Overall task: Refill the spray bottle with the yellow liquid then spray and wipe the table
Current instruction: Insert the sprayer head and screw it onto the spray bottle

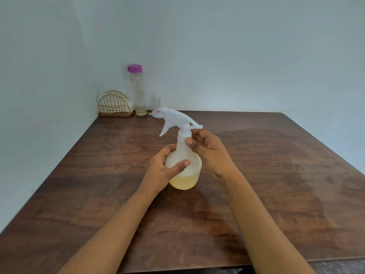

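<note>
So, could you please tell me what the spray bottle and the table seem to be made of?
The spray bottle looks like frosted, translucent plastic: yellow liquid shows through its lower part, and its trigger head is opaque white. The table looks like dark brown wood or wood-look laminate, with visible grain and a slight sheen; which one is unclear.

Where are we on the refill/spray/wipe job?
Done, by the look of it: the spray bottle holds yellow liquid in its lower part, the tall bottle is capped and nearly empty, and the funnel is set aside. In hand: the left hand steadies the body while the right hand works the collar under the trigger head. Left: spraying and wiping the table.
</note>
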